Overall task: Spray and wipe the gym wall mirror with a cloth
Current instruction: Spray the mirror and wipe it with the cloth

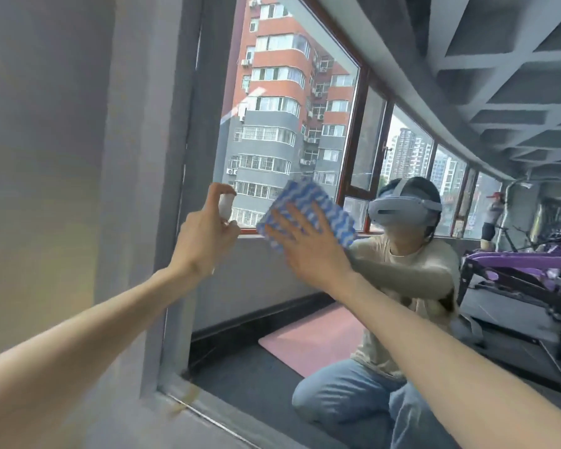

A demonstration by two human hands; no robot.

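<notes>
While left hand grips bottle, right hand presses cloth — on mirror.

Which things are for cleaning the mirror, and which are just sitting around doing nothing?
For the job:
- spray bottle, held in the left hand
- blue-and-white cloth, pressed flat by the right hand
- mirror

Just lying about (seen as reflections):
- pink mat on the floor
- purple gym machines

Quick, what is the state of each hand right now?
Left hand: closed around the spray bottle.
Right hand: open, pressing the cloth flat on the mirror.
</notes>
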